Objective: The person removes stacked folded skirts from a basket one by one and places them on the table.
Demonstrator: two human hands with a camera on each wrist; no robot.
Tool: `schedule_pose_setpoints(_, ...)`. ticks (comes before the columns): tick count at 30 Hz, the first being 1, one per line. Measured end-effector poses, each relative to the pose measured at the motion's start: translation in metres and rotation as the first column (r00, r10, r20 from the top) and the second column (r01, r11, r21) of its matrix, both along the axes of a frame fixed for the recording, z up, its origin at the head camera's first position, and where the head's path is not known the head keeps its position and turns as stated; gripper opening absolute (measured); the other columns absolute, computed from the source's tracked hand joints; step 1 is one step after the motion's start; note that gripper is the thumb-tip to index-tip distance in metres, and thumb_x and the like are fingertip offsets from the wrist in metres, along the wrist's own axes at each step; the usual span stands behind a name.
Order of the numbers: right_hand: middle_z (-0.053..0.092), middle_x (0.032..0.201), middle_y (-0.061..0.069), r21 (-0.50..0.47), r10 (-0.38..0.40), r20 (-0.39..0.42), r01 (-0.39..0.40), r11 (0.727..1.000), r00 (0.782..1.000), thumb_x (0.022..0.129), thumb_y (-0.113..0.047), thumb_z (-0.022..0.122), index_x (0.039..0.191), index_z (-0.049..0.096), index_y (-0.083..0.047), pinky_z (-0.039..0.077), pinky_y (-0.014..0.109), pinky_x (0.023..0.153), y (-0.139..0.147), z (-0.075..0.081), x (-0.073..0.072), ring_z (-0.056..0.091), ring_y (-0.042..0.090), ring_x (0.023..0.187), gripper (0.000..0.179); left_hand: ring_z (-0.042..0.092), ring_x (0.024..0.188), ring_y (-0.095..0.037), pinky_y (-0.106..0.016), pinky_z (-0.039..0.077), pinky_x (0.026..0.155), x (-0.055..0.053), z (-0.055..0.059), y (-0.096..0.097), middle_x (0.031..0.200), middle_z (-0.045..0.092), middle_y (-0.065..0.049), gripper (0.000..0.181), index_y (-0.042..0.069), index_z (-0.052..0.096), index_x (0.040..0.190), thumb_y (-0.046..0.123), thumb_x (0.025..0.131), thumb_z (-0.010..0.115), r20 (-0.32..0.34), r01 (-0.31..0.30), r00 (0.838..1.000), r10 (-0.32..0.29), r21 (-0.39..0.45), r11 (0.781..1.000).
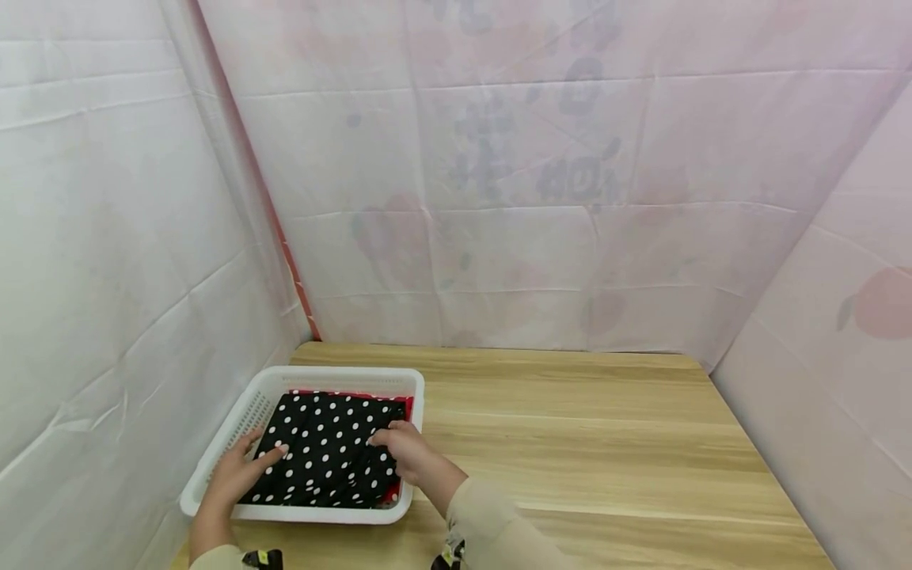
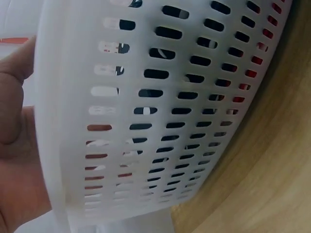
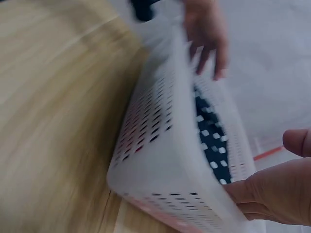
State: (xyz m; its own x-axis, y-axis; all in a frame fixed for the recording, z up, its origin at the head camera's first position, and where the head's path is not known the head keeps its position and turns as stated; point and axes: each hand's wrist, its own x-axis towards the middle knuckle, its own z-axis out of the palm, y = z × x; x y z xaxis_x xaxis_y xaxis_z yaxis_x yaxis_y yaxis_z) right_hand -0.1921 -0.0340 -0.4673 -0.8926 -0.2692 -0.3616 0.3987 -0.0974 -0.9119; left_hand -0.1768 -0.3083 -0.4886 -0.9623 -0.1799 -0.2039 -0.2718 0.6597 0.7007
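Observation:
A black cloth with white polka dots [image 1: 331, 447] lies flat and folded in a white perforated basket [image 1: 321, 515]. Red fabric [image 1: 409, 405] shows under it along the back and right edges. My left hand [image 1: 238, 471] reaches over the basket's left rim, its thumb at the dotted cloth's left edge and its fingers partly hidden. At the right side my right hand [image 1: 413, 455] reaches in over the rim, touching or nearly touching the cloth. In the right wrist view the right thumb [image 3: 297, 141] stands apart from the fingers [image 3: 248, 196], whose tips dip inside the basket.
The basket stands at the left of a wood-grain table [image 1: 570, 443], close to a white sheet wall [image 1: 128, 277] on the left. Another printed sheet [image 1: 513, 237] hangs behind the table, and a further one [image 1: 841, 356] on the right.

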Motion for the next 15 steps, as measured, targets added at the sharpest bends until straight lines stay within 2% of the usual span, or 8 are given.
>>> schedule_pose_setpoints(4,0.031,0.135,0.033,0.133,-0.041,-0.004,0.041,0.99,0.999,0.077,-0.005,0.063,0.136,0.026,0.016,0.024,0.061,0.099,-0.011,-0.003,0.0,0.033,0.044,0.119,0.073,0.02,0.125,-0.053,-0.065,0.023,0.097,-0.006,-0.005,0.0,0.141,0.018,-0.037,0.091,-0.012,0.016,0.142,0.045,0.087,0.06,0.016,0.009,1.0,-0.009,0.005,1.0)
schedule_pose_setpoints(7,0.032,0.134,0.034,0.178,-0.044,-0.014,0.045,0.983,0.999,0.078,-0.006,0.064,0.135,0.027,0.016,0.026,0.062,0.098,-0.012,-0.009,0.001,0.034,0.045,0.119,0.072,0.02,0.125,-0.053,-0.064,0.023,0.098,-0.011,-0.012,0.0,0.14,0.018,-0.038,0.092,-0.012,0.015,0.142,0.046,0.086,0.06,0.032,-0.001,0.999,0.001,0.021,1.0)
schedule_pose_setpoints(11,0.035,0.132,0.033,0.173,-0.025,-0.032,0.03,0.984,0.999,0.077,-0.006,0.065,0.135,0.029,0.015,0.029,0.062,0.095,-0.011,-0.016,0.002,0.037,0.045,0.118,0.07,0.022,0.124,-0.053,-0.063,0.023,0.098,-0.017,-0.021,-0.003,0.138,0.018,-0.04,0.094,-0.013,0.015,0.141,0.048,0.085,0.061,0.061,-0.011,0.998,0.007,0.064,0.998)
schedule_pose_setpoints(15,0.043,0.125,0.026,0.097,-0.001,0.004,0.0,0.995,1.0,0.078,-0.004,0.065,0.133,0.035,0.011,0.033,0.062,0.092,-0.012,-0.023,0.0,0.042,0.041,0.113,0.064,0.027,0.121,-0.053,-0.062,0.028,0.096,-0.02,-0.028,-0.006,0.137,0.019,-0.041,0.096,-0.014,0.016,0.139,0.048,0.083,0.063,0.076,-0.006,0.997,-0.001,0.097,0.995)
